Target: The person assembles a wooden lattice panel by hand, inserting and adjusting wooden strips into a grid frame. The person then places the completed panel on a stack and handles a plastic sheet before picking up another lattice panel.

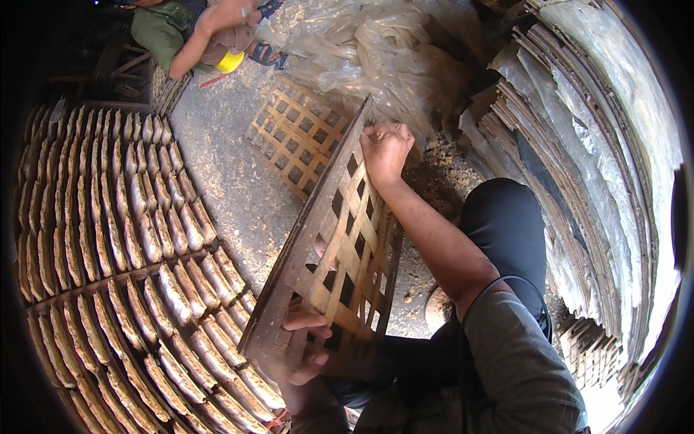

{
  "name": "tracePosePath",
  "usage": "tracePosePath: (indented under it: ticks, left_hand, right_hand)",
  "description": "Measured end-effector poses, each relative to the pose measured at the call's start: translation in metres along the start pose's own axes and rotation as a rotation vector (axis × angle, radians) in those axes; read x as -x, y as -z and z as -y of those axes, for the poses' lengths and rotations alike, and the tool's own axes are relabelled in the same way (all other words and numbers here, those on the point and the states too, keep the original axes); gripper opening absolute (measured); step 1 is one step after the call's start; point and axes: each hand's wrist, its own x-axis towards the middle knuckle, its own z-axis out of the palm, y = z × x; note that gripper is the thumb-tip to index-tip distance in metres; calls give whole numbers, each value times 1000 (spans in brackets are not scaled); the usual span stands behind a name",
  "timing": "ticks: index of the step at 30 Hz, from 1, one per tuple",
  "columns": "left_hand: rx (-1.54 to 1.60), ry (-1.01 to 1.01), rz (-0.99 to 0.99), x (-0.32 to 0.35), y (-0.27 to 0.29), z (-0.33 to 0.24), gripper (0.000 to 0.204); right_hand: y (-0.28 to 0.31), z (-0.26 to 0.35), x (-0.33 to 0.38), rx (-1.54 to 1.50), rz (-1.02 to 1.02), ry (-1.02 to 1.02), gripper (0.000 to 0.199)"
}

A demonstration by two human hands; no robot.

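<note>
A lattice tray (354,239) of woven bamboo strips in a dark wooden frame is tilted up on its side in front of me. My left hand (307,340) grips its near end, fingers bent over the frame's edge. At the far end, my right hand (388,148) is closed around the upper corner. A second lattice tray (296,134) lies on the concrete floor just beyond, partly hidden behind the held one.
To the left, rows of long, pale brown slabs (116,195) stand on edge on racks. Crumpled clear plastic sheeting (361,50) heaps at the back. Stacked boards with plastic sheets (578,159) rise on the right. Another person's arm (199,43) and a yellow object (230,62) are at the far left.
</note>
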Motion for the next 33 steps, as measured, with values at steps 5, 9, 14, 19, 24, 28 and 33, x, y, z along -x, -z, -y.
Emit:
tracePosePath:
  ticks: [5,9,14,19,24,28,33]
  left_hand:
    - [8,57,81,-6,6,-9,51]
    - [119,53,16,0,1,1,50]
    - [165,98,103,-9,-1,-15,50]
    - [121,30,-13,-13,-8,-15,58]
    - [258,-74,-59,-23,-35,-11,76]
    - [164,-83,-88,-6,-80,-26,91]
    - [-193,-350,-1,10,-133,-46,80]
  right_hand:
    - [9,2,4,-86,-29,75,11]
    - [7,-4,4,-288,43,145,8]
    - [-3,-43,18,-531,-58,-374,13]
    - [26,-81,39,-109,255,-825,41]
    - [35,-80,35,197,554,-580,58]
    - [108,21,4,-436,623,-656,69]
    - [246,103,-34,-388,940,-524,75]
